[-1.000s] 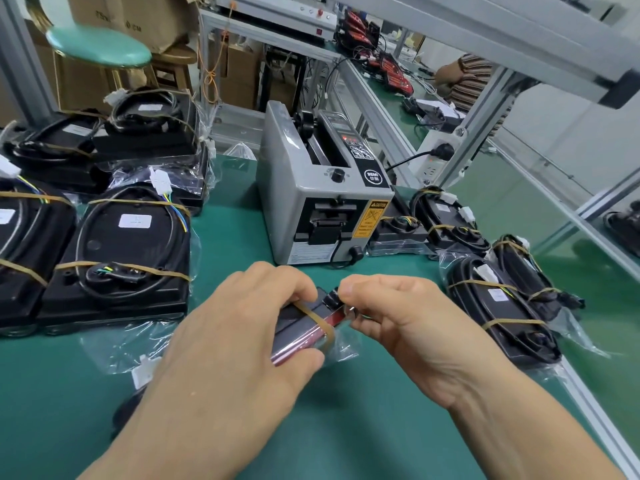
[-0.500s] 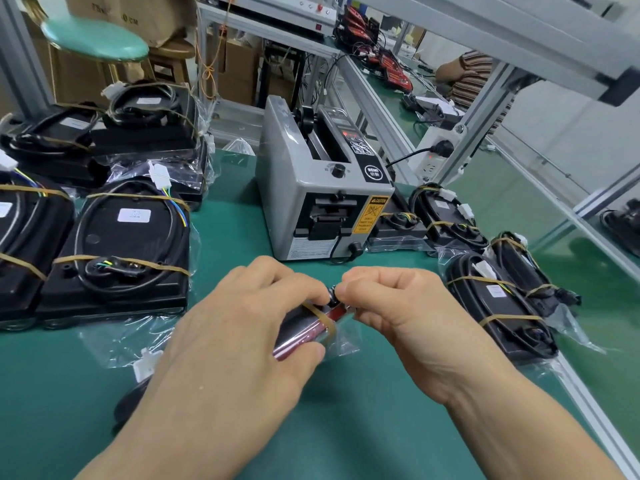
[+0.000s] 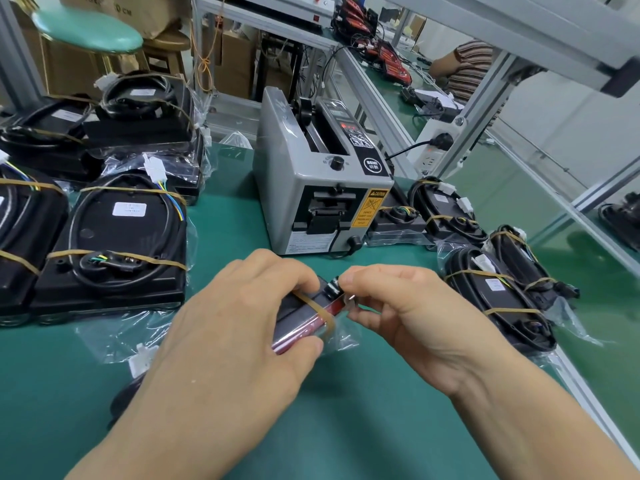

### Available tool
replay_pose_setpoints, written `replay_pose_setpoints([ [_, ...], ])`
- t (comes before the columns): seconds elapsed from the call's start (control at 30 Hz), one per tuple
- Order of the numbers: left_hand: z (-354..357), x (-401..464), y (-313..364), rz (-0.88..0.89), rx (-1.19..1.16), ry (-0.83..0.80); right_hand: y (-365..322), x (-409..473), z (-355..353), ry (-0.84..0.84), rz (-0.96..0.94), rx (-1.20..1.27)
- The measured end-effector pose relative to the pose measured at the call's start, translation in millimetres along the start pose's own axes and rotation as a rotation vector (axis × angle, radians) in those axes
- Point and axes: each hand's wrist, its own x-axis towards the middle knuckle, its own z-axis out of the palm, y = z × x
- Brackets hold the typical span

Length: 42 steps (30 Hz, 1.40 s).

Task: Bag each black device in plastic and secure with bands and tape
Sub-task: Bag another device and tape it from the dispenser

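While the bagged device (image 3: pixel 304 320) sits edge-up just above the green counter (image 3: pixel 346 427) in front of the tape dispenser (image 3: pixel 318 188), a rubber band (image 3: pixel 317 308) already crosses its near end. The left hand (image 3: pixel 242 334) curls round the body; the right hand (image 3: pixel 408 317) pinches the small black connector (image 3: pixel 333 286) at the tip. Best to keep the left grip firm, tuck the connector flat under the band, and smooth the loose plastic (image 3: pixel 343 337) before taping.
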Motion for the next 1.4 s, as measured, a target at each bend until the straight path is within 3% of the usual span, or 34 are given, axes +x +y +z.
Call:
replay_pose_setpoints([
  [0.63, 1.7, -1.0, 0.4, 0.013, -0.048, 0.008, -2.0, -4.8, 7.8, 0.036, -0.163, -0.211],
  [1.03, 1.6, -2.6, 0.4, 0.032, -0.045, 0.028, 1.9, -5.7, 5.9, 0.068, -0.185, -0.208],
  [1.4, 6.2, -2.1, 3.0, 0.131, 0.123, 0.121, 5.5, -3.5, -1.8, 0.153, -0.254, -0.331],
])
